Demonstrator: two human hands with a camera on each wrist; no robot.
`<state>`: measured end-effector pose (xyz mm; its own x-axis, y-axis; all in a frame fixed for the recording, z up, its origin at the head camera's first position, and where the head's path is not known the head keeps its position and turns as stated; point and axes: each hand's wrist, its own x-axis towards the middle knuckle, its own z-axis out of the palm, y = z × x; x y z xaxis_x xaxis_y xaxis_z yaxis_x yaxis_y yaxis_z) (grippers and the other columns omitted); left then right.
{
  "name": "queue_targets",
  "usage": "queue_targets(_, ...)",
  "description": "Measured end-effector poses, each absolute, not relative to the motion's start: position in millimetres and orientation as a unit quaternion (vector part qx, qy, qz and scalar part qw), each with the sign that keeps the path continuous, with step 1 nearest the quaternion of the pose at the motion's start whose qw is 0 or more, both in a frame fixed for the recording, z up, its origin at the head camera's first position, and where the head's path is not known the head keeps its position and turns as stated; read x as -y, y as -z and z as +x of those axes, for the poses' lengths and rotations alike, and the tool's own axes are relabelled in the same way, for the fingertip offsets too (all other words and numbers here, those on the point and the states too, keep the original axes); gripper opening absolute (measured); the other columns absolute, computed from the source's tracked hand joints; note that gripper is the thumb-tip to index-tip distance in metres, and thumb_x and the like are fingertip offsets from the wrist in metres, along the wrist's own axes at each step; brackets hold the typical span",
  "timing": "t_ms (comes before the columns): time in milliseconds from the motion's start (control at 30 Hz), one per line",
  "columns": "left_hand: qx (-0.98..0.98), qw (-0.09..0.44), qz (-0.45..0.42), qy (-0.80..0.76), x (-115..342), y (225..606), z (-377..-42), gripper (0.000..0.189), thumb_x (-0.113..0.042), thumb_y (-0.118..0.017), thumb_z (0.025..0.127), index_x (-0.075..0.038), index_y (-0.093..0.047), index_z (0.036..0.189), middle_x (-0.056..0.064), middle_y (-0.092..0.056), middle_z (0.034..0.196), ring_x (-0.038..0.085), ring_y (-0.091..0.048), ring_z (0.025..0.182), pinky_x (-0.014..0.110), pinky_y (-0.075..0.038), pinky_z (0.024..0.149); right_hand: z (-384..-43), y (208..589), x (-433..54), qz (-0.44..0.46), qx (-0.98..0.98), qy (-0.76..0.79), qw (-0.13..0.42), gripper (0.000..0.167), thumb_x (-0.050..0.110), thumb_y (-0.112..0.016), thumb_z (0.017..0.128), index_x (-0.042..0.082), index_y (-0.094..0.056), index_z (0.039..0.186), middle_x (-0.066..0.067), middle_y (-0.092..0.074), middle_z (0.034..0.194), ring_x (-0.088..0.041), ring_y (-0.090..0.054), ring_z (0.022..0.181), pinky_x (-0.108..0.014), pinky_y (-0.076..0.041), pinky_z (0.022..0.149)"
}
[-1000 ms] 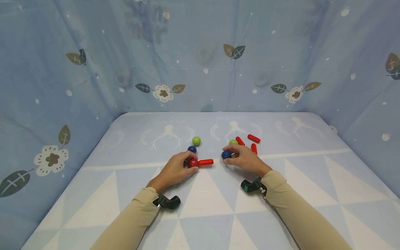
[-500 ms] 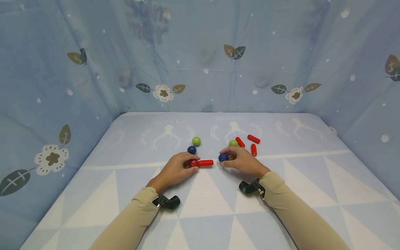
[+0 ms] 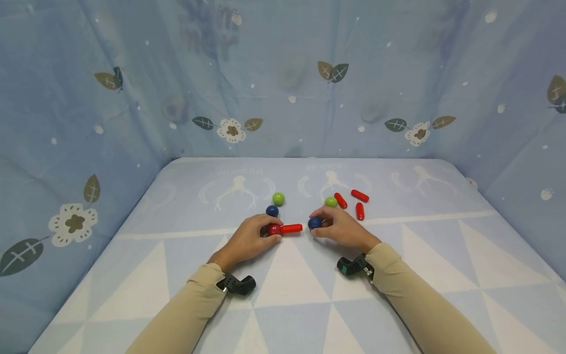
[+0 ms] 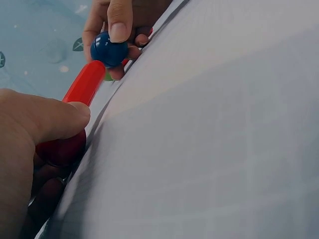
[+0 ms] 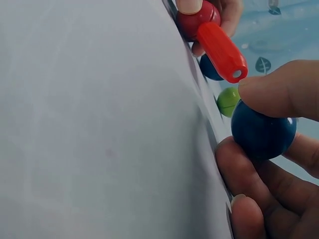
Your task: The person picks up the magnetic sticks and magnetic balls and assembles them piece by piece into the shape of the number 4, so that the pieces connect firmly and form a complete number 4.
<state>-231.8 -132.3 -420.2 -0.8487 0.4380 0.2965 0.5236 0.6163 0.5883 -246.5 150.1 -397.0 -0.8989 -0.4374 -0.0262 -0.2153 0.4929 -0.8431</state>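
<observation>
In the head view my left hand (image 3: 247, 240) grips a dark red ball (image 3: 274, 229) low over the table. A bright red rod (image 3: 292, 228) sticks out of that ball toward the right, and a small hole shows in its end in the right wrist view. Across from it, my right hand (image 3: 347, 230) pinches a dark blue ball (image 5: 261, 129) between thumb and fingers. A gap separates this ball from the rod's free end in the head view. Part of the red ball is hidden behind my left thumb in the left wrist view.
Just beyond my left hand lie another blue ball (image 3: 272, 211) and a green ball (image 3: 278, 198). A second green ball (image 3: 330, 202) sits behind my right hand, beside red rods (image 3: 360, 195) lying loose. Patterned cloth (image 3: 292, 78) hangs around the table (image 3: 292, 305).
My right hand has shifted left and slightly nearer to me with the blue ball, closer to the rod's end. The left hand has stayed almost still.
</observation>
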Motion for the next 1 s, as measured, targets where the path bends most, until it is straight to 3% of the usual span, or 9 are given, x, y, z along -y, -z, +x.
queue_targets(1000,0.901,0.056,-0.261,0.342,132.6,417.5,-230.4,0.031,-0.022,-0.080,0.086,-0.017,-0.071,0.115,-0.004,-0.067,0.106,0.015,-0.057,0.096,0.039,-0.047,0.091,-242.8,395.3,-143.0,-0.190,-0.854,0.469,0.120,0.046,0.018,-0.077,0.088,0.006,-0.063,0.129,-0.005,-0.065,0.113,-0.023,-0.059,0.096,-0.037,-0.049,0.085)
